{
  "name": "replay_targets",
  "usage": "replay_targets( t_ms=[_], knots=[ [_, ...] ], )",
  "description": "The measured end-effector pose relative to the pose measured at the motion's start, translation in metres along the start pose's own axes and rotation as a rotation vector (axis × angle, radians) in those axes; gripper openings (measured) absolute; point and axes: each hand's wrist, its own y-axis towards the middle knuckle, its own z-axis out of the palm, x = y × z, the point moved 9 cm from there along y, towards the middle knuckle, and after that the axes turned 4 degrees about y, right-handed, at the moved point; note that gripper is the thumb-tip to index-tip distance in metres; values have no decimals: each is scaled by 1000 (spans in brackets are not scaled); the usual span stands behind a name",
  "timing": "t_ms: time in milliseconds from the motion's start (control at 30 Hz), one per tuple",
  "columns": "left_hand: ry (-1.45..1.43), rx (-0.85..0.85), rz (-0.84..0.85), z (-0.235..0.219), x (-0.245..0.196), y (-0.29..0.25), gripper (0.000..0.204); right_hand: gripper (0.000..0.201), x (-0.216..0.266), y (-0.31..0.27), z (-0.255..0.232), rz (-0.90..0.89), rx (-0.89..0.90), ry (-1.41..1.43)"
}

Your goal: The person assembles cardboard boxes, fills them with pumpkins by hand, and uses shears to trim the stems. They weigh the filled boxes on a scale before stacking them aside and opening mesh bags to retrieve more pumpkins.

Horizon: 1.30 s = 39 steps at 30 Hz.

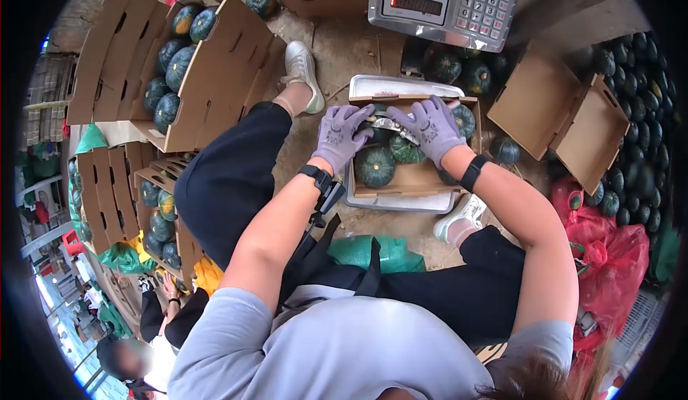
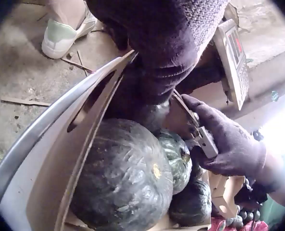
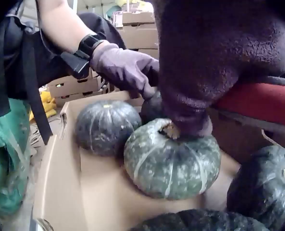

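Both hands wear purple gloves and work over a shallow cardboard box [image 1: 423, 183] of dark green pumpkins. My left hand [image 1: 342, 136] bends its fingers over a pumpkin [image 3: 153, 107] at the far left of the box, which the glove partly hides. Gripped in my right hand [image 1: 436, 132] is a metal hand tool [image 2: 208, 141] with a red part; its metal end points toward the left hand. Below the right glove sits a paler striped pumpkin [image 3: 172, 161] with a dry stem. A larger dark pumpkin [image 1: 375, 167] lies in the near left corner, and another pumpkin [image 1: 464, 122] at the right.
Beneath the box is a metal scale platform [image 1: 373, 86], with its lit display [image 1: 419, 2] beyond. Tall boxes of pumpkins [image 1: 236, 70] stand at left. At right are an opened carton [image 1: 534, 102], piled pumpkins [image 1: 641, 124] and red mesh bags [image 1: 609, 256]. Another person [image 1: 161, 346] sits lower left.
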Motion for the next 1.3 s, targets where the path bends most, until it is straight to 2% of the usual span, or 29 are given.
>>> replay_targets(
  t_ms=[67, 100, 133, 200, 233, 300, 367, 400, 433, 467, 500, 600, 667, 700, 733, 800, 833, 933, 967, 1067, 1100, 1200, 1300],
  knots=[
    [4, -22, 53, 5, 3, 2, 54, 74, 5, 2, 4, -7, 4, 12],
    [0, -23, 24, 3, 4, 4, 42, 73, 10, 0, 5, 18, 119, 75],
    [115, 35, 56, 7, 3, 10, 38, 73, 12, -3, 3, 41, 185, 187],
    [81, 201, -118, 20, 17, 22, 38, 74, 13, -6, 4, 96, 300, 410],
    [7, 262, -193, 23, 24, 27, 40, 77, 11, -4, 4, 90, 285, 450],
    [-139, 392, -350, 23, 36, 31, 45, 79, -12, -8, 0, 188, 96, 526],
    [-214, -286, -322, -28, 47, 30, 49, 80, -37, -26, -1, 252, -21, 557],
    [-169, -448, -338, -43, 53, 21, 51, 79, -49, -39, -7, 275, -16, 476],
    [-122, -609, -355, -58, 58, 10, 55, 76, -57, -56, -13, 253, -112, 467],
    [-2, -583, -413, -68, 68, 2, 58, 73, -65, -75, -17, 233, -210, 456],
    [118, -557, -469, -75, 69, -3, 61, 71, -65, -90, -11, 173, -177, 402],
    [-718, -320, -465, -44, 40, -15, 60, 66, -55, -116, 8, 41, -134, 280],
    [-228, 37, -45, -33, -45, -7, 56, 64, -42, -119, 19, 22, -175, 251],
    [-131, -1, 47, -21, -72, -13, 55, 67, -34, -115, 22, -23, -196, 194],
    [-36, -37, 134, -4, -93, -20, 54, 68, -31, -112, 27, 14, -182, 151],
    [-90, 62, 16, 35, -95, -18, 53, 71, -25, -104, 31, 84, -150, 65],
    [-117, 111, -44, 49, -91, -18, 53, 70, -25, -104, 35, 104, -76, 62],
    [-50, 117, -34, 64, -88, -12, 52, 67, -30, -110, 25, 142, -6, 185],
    [-75, 117, -40, 54, -91, -11, 53, 68, -31, -107, 21, 138, -28, 204],
    [-113, 111, -25, 53, -86, -10, 56, 71, -22, -88, 29, 147, -83, -42],
    [-164, 112, -53, 51, -83, -11, 57, 73, -22, -85, 37, 143, 35, -8],
    [-181, 134, -22, 55, -78, -11, 57, 75, -21, -89, 31, 89, -7, 75],
    [-149, 142, -10, 57, -78, -8, 60, 79, -23, -88, 38, 101, 2, 41]
  ],
)
